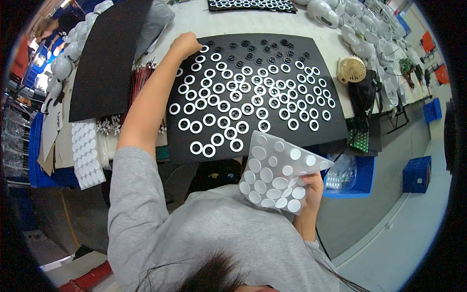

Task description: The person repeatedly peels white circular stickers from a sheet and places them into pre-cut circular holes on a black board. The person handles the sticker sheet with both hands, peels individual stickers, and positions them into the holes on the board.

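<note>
My left hand (186, 45) reaches to the far left corner of a black board (292, 138). Its fingers are closed, with the tips at a white ring (205, 49); what lies under them is hidden. Many small round black parts topped with white rings (235, 114) spread over the board. Toward its far edge sit several bare black round parts (259, 61). Close to my body, my right hand (313, 191) grips a translucent sheet (257, 181) dotted with white round stickers (279, 183). The sheet hangs tilted over the board's near edge, its fingers partly behind it.
Left of the board lie a black panel (104, 63), red wires (141, 82) and another sticker sheet (86, 155). A beige fan (351, 69) stands at the right. White rounded housings (321, 12) line the back right. Below the table edge is a blue bin (362, 182).
</note>
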Action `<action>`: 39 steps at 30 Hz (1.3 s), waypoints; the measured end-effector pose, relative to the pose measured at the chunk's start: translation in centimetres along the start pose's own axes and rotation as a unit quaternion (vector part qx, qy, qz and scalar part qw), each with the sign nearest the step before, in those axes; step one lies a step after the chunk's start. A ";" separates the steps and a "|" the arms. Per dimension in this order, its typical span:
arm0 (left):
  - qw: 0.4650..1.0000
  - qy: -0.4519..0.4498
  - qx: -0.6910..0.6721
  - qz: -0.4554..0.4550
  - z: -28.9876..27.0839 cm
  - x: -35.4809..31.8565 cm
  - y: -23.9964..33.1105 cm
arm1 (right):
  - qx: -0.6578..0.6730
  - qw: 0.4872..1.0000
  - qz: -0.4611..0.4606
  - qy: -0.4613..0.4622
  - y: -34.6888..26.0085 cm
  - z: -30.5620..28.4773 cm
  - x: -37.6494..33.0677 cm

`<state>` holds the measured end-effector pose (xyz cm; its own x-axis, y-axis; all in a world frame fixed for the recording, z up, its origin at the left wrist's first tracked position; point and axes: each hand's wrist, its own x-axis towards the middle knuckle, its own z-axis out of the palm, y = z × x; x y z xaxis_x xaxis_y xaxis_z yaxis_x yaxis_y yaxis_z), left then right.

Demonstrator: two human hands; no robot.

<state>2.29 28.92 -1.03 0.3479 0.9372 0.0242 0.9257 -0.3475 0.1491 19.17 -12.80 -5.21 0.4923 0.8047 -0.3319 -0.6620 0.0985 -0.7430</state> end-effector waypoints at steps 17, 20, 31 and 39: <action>0.824 -0.157 -0.370 0.400 -2.4 -24.5 10.4 | 0.253 0.952 0.130 -0.109 0.1 2.1 1.4; 0.800 -0.205 -0.385 0.412 -2.5 -24.4 10.4 | 0.252 0.951 0.135 -0.115 0.2 1.6 1.2; 0.753 -0.279 -0.420 0.423 -3.4 -23.9 9.5 | 0.200 0.970 0.073 -0.120 0.5 1.5 1.1; 0.756 -0.316 -0.414 0.395 -3.2 -23.9 9.9 | 0.205 0.969 0.099 -0.100 0.8 1.5 1.1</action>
<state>2.60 3.15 3.04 0.9882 0.1530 -0.0088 0.0713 -0.4082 0.9101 18.31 -10.92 -5.34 0.2416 0.9246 -0.2947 -0.9211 0.1229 -0.3694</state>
